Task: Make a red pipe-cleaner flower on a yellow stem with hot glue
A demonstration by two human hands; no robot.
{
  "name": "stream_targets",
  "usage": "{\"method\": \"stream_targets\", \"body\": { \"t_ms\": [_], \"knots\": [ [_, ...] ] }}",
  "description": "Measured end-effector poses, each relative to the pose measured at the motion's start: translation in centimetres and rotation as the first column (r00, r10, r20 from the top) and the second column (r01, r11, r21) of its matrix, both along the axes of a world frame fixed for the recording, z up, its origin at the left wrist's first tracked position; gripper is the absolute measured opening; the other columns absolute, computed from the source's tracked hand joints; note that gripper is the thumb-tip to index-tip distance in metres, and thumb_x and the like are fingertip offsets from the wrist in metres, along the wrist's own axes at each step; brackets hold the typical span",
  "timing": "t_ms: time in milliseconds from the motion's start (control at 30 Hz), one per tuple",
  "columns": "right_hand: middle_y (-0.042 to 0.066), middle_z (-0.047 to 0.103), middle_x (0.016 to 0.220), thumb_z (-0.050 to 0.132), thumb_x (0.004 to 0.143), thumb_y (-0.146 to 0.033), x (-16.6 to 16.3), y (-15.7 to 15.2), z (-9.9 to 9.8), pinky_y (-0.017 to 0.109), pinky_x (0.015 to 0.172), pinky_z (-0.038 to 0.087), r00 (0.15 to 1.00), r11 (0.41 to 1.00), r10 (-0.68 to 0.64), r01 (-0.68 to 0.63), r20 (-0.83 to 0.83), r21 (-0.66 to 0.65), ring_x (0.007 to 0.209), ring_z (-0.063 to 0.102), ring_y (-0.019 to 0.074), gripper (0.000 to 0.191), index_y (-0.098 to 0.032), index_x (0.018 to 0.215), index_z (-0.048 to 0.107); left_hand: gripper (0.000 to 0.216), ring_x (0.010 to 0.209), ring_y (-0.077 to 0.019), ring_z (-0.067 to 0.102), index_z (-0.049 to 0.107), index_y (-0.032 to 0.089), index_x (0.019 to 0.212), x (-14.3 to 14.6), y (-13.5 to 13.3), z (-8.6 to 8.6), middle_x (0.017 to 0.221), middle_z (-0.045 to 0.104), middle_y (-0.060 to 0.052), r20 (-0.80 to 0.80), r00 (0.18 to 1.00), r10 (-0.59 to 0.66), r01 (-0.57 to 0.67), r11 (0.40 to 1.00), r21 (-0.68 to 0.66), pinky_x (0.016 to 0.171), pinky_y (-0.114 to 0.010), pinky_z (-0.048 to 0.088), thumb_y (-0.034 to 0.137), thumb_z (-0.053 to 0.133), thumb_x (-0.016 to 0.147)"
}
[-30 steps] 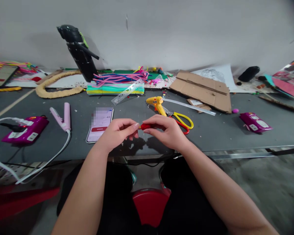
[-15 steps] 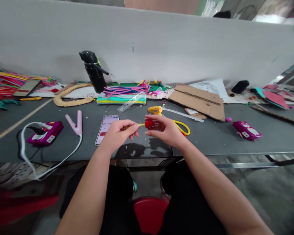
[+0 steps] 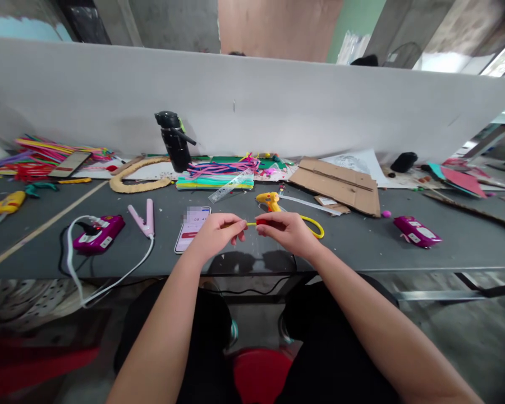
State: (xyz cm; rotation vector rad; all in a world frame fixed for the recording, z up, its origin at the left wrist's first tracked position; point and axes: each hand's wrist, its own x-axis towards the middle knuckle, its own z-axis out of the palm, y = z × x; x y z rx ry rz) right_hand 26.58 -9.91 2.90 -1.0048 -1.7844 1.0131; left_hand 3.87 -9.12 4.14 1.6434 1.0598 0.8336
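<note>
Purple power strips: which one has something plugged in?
The left power strip in the picture, beside the pink tongs-like tool: a black plug and white cable run into it. The right power strip shows no plug.

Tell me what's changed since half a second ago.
The right hand, its fingers then spread around the red piece, has closed on it. The camera's view has tilted up, showing more above the white wall. The left hand still pinches the yellow stick; the phone, glue gun and pink hair iron lie where they were.
</note>
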Motion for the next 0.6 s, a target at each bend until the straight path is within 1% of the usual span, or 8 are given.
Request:
{"method": "stream_targets", "body": {
  "t_ms": [100, 233, 300, 367, 433, 500, 533, 600],
  "knots": [
    [0.007, 0.078, 0.088, 0.071, 0.090, -0.046, 0.2, 0.0, -0.3, 0.035, 0.077, 0.061, 0.999, 1.000, 0.016, -0.016, 0.035, -0.013, 0.081, 0.076, 0.0225, 0.033, -0.019, 0.108, 0.078, 0.031, 0.059, -0.0142, 0.055, 0.073, 0.017, 0.077, 0.3, -0.1, -0.3, 0.071, 0.071, -0.005, -0.025, 1.000, -0.015, 0.015, 1.000, 0.005, 0.059, -0.027, 0.042, 0.044, 0.064, 0.090],
    [0.007, 0.077, 0.086, 0.071, 0.089, -0.047, 0.0, 0.3, -0.6, 0.035, 0.077, 0.061, 1.000, 0.999, 0.010, -0.010, 0.007, -0.046, 0.080, 0.075, 0.0220, 0.034, -0.018, 0.104, 0.078, 0.030, 0.058, -0.0154, 0.056, 0.074, 0.018, 0.075, 0.3, -0.2, -0.3, 0.070, 0.071, -0.006, -0.020, 1.000, 0.018, -0.018, 1.000, 0.016, 0.058, -0.027, 0.042, 0.043, 0.065, 0.089],
    [0.008, 0.078, 0.091, 0.075, 0.086, -0.047, -0.1, 0.6, -0.5, 0.037, 0.082, 0.061, 0.999, 0.996, 0.032, -0.032, -0.010, -0.084, 0.085, 0.075, 0.0224, 0.035, -0.018, 0.107, 0.077, 0.029, 0.057, -0.0157, 0.057, 0.074, 0.018, 0.075, 0.1, -0.2, -0.2, 0.068, 0.071, -0.005, -0.010, 0.999, 0.047, -0.047, 0.999, 0.015, 0.058, -0.027, 0.042, 0.043, 0.066, 0.087],
    [0.009, 0.078, 0.105, 0.084, 0.078, -0.043, 0.0, 1.1, -0.4, 0.038, 0.089, 0.061, 0.996, 0.987, 0.087, -0.088, -0.017, -0.131, 0.094, 0.075, 0.0230, 0.049, -0.020, 0.120, 0.073, 0.028, 0.057, -0.0156, 0.057, 0.074, 0.019, 0.075, -0.1, -0.1, -0.1, 0.068, 0.071, -0.004, -0.011, 0.996, 0.084, -0.084, 0.996, 0.023, 0.059, -0.027, 0.043, 0.044, 0.067, 0.087],
    [0.010, 0.075, 0.119, 0.090, 0.071, -0.038, 0.3, 1.6, -0.2, 0.040, 0.094, 0.060, 0.989, 0.977, 0.147, -0.147, -0.010, -0.153, 0.101, 0.073, 0.0228, 0.073, -0.022, 0.137, 0.063, 0.028, 0.057, -0.0153, 0.057, 0.072, 0.019, 0.075, -0.3, 0.2, -0.3, 0.068, 0.070, -0.003, -0.014, 0.993, 0.117, -0.116, 0.993, 0.035, 0.059, -0.026, 0.043, 0.044, 0.067, 0.087],
    [0.011, 0.071, 0.128, 0.089, 0.072, -0.036, 0.6, 2.1, -0.3, 0.040, 0.096, 0.059, 0.986, 0.978, 0.166, -0.164, 0.009, -0.129, 0.104, 0.072, 0.0217, 0.084, -0.022, 0.146, 0.053, 0.029, 0.057, -0.0149, 0.056, 0.071, 0.019, 0.074, -0.5, 0.6, -0.6, 0.067, 0.069, -0.003, -0.004, 0.989, 0.147, -0.146, 0.989, 0.037, 0.058, -0.026, 0.042, 0.045, 0.066, 0.087],
    [0.012, 0.071, 0.129, 0.086, 0.075, -0.035, 0.7, 2.3, -0.5, 0.039, 0.095, 0.058, 0.988, 0.984, 0.150, -0.147, 0.024, -0.102, 0.104, 0.071, 0.0210, 0.080, -0.021, 0.147, 0.052, 0.030, 0.057, -0.0147, 0.056, 0.070, 0.019, 0.074, -0.6, 0.9, -0.8, 0.066, 0.068, -0.003, 0.007, 0.986, 0.166, -0.166, 0.985, 0.035, 0.057, -0.026, 0.041, 0.045, 0.066, 0.087],
    [0.011, 0.073, 0.120, 0.077, 0.085, -0.035, 0.7, 2.6, -0.9, 0.036, 0.089, 0.058, 0.996, 0.997, 0.069, -0.066, 0.055, -0.049, 0.096, 0.071, 0.0193, 0.063, -0.018, 0.141, 0.056, 0.033, 0.055, -0.0139, 0.054, 0.070, 0.018, 0.074, -0.7, 1.3, -1.0, 0.065, 0.065, -0.002, 0.037, 0.976, 0.215, -0.216, 0.976, 0.027, 0.056, -0.026, 0.039, 0.047, 0.066, 0.088]
  ]
}}
